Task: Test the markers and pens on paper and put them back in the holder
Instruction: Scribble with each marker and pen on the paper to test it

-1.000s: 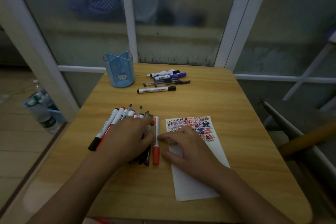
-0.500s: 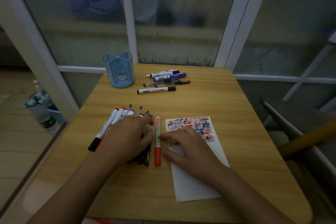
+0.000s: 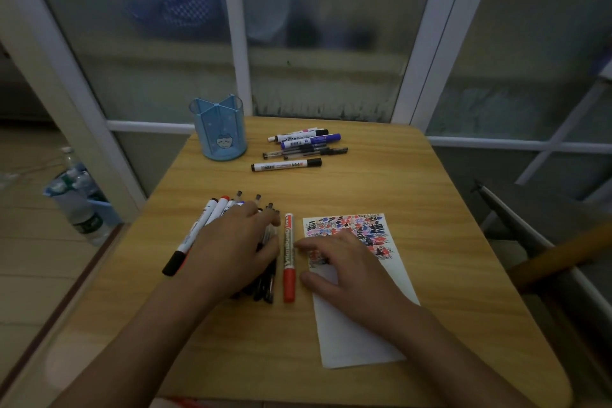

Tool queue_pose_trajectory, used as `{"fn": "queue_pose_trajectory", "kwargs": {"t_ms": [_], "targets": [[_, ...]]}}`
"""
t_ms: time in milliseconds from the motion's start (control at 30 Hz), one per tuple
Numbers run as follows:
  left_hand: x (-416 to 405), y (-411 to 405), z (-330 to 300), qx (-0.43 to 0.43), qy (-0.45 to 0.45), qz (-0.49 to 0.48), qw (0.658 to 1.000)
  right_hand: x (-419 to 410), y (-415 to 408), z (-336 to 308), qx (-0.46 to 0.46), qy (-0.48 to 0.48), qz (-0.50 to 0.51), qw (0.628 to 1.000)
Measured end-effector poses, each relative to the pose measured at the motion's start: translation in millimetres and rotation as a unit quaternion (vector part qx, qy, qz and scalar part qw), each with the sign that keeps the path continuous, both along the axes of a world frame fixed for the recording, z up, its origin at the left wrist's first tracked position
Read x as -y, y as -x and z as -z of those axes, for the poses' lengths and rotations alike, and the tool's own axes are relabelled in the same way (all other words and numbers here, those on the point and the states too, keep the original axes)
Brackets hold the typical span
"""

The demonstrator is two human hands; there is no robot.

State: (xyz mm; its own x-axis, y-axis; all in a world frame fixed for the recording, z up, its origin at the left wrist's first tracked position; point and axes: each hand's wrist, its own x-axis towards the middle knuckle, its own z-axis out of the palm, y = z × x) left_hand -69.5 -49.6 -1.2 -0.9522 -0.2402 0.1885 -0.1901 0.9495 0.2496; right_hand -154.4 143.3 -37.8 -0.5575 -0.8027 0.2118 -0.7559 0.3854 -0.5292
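Note:
My left hand (image 3: pixel 233 243) lies flat on a pile of markers and pens (image 3: pixel 198 232) at the table's middle left, fingers spread over them. Just right of the pile lies a red marker (image 3: pixel 288 255), cap toward me. My right hand (image 3: pixel 344 267) rests on the white paper (image 3: pixel 357 334), whose far end is covered in coloured scribbles; its fingertips touch the red marker's right side. A blue pen holder (image 3: pixel 218 131) stands at the table's far left, with nothing visible in it. A second group of markers and pens (image 3: pixel 304 146) lies to its right.
The wooden table (image 3: pixel 414 195) sits against a glass partition with white frames. Water bottles (image 3: pixel 81 205) stand on the floor to the left. A chair with a wooden arm (image 3: pixel 556 258) is at the right.
The red marker has shifted slightly left, toward the pile, with my right fingertips following it. My left hand stays on the pile.

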Motion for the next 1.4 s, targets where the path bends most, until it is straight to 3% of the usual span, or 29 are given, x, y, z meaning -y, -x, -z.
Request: {"fn": "queue_pose_trajectory", "kwargs": {"t_ms": [433, 700, 1033, 1200, 1400], "targets": [[5, 3, -7, -0.011, -0.031, 0.008, 0.999, -10, 61, -35, -0.012, -0.029, 0.083, 0.996], [16, 6, -12, -0.027, -0.034, 0.002, 0.999, 95, 129, -48, -0.126, -0.081, 0.095, 0.984], [29, 7, -10, -0.033, -0.033, 0.003, 0.999, 130, 149, -28, -0.123, -0.156, 0.096, 0.975], [26, 7, -11, -0.049, -0.055, 0.009, 0.997, 98, 134, -47, -0.046, -0.091, 0.09, 0.991], [-13, 8, -24, -0.058, -0.233, 0.071, 0.968, 18, 67, -86, 0.18, 0.035, 0.04, 0.982]]}}
